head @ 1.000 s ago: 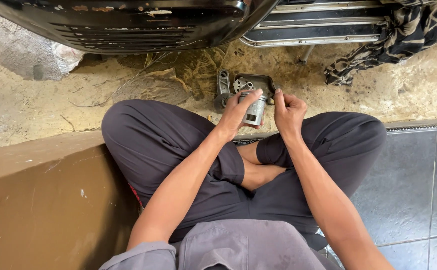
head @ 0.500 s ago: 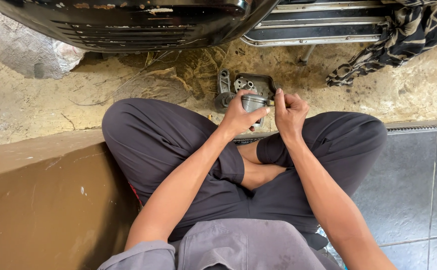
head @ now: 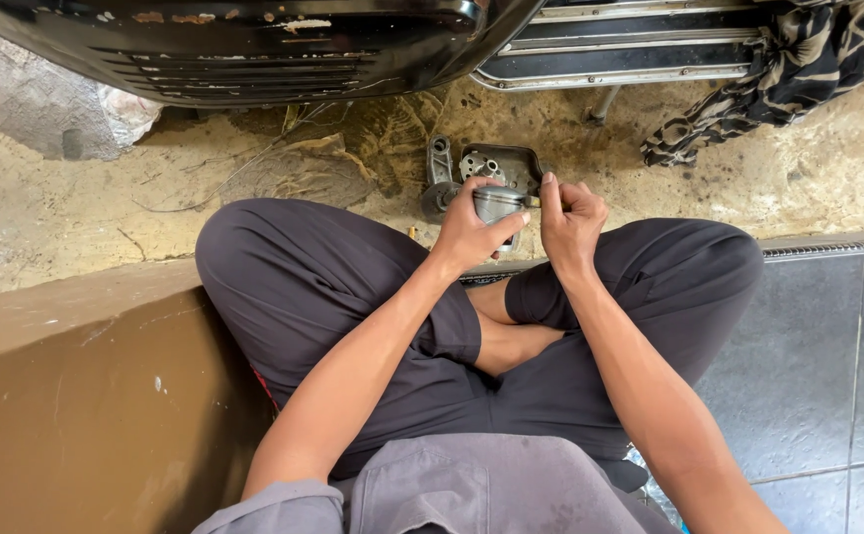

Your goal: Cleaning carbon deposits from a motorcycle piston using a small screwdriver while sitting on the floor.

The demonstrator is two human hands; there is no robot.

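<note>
I sit cross-legged on the ground. My left hand (head: 472, 232) grips a small grey metal cylinder-shaped part (head: 498, 205), held upright in front of my knees. My right hand (head: 570, 220) is closed beside it, fingertips pinched on a thin tool or pin at the part's right side; what it pinches is too small to make out. Just beyond the hands a dark metal engine cover piece (head: 496, 165) with holes lies on the dirty concrete.
A black vehicle body (head: 254, 49) and a ribbed metal footboard (head: 630, 44) hang over the far ground. A patterned dark cloth (head: 778, 79) lies at the upper right. A brown step (head: 86, 396) is at my left, dark tiles (head: 818, 356) at my right.
The metal part has been turned slightly in my left hand, and both hands have shifted a little. Otherwise the scene is the same.
</note>
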